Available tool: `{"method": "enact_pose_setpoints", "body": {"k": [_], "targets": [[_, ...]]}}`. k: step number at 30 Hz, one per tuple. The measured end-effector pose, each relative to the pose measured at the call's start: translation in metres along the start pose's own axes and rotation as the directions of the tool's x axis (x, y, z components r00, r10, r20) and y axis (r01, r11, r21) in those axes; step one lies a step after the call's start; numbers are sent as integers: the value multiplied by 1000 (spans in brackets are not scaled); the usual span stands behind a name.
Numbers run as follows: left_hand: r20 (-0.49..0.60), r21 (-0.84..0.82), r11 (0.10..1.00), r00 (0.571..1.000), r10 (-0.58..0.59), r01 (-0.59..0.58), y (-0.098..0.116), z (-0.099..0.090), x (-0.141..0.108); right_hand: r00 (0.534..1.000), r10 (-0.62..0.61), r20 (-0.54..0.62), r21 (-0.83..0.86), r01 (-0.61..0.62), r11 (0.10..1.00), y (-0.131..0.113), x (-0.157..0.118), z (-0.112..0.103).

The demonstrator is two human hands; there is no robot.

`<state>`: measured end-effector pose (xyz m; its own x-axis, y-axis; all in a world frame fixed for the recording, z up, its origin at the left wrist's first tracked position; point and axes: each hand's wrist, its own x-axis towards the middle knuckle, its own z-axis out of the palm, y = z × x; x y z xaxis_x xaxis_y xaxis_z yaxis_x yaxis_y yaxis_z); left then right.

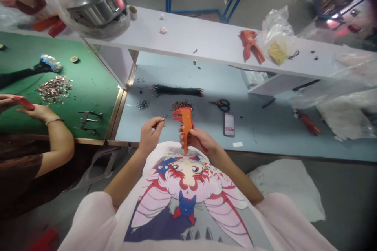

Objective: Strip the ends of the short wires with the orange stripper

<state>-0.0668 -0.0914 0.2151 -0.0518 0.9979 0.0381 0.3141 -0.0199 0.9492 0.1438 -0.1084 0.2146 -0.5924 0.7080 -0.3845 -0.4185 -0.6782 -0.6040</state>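
Observation:
My right hand (198, 140) is wrapped round the handles of an orange and red wire stripper (186, 119), its jaws pointing left. Left of the tool, my left hand (152, 132) pinches a short black wire (166, 117) between thumb and fingers. The wire's tip sticks out toward the jaws and stays apart from them. Just behind the stripper lies a pile of small copper-coloured pieces (180, 104). Farther back, a bundle of black wires (178, 90) lies across the blue table mat (215, 76).
Scissors (223, 104) and a phone (229, 124) lie to the right. A small heap of bits (143, 104) is at the left. A shelf (188, 41) spans the back, bearing another stripper (251, 46). At the green table (97, 62), a co-worker's hand (44, 113) holds a red tool.

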Motion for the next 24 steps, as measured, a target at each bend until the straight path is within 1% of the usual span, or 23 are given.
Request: {"method": "enact_pose_setpoints", "body": {"k": [3, 6, 8, 10, 13, 17, 20, 24], "targets": [[-44, 94, 986, 989, 142, -137, 5, -3, 2, 999, 19, 29, -42, -18, 999, -3, -5, 4], [-38, 154, 951, 961, 275, -267, 9, -4, 4, 999, 15, 33, -57, -13, 998, -4, -9, 8], [-40, 196, 930, 945, 326, -312, 11, -5, 4, 999, 0, 32, -50, 1, 999, -4, -10, 11], [-52, 216, 918, 935, 351, -333, 11, -5, 4, 1000, -10, 29, -45, 11, 999, -5, -11, 14], [-55, 190, 928, 940, 337, -322, 13, -5, 3, 1000, -10, 29, -45, 11, 999, -7, -12, 18], [-45, 117, 970, 974, 221, -215, 14, -3, 0, 999, -6, 35, -24, 7, 1000, -7, -12, 22], [-36, 60, 987, 987, 154, -151, 12, 1, -4, 999, -2, 48, 17, 1, 1000, -6, -12, 23], [-4, -22, 992, 992, 128, -128, 10, 12, -11, 997, 4, 77, 77, -10, 997, -4, -12, 24]]}}
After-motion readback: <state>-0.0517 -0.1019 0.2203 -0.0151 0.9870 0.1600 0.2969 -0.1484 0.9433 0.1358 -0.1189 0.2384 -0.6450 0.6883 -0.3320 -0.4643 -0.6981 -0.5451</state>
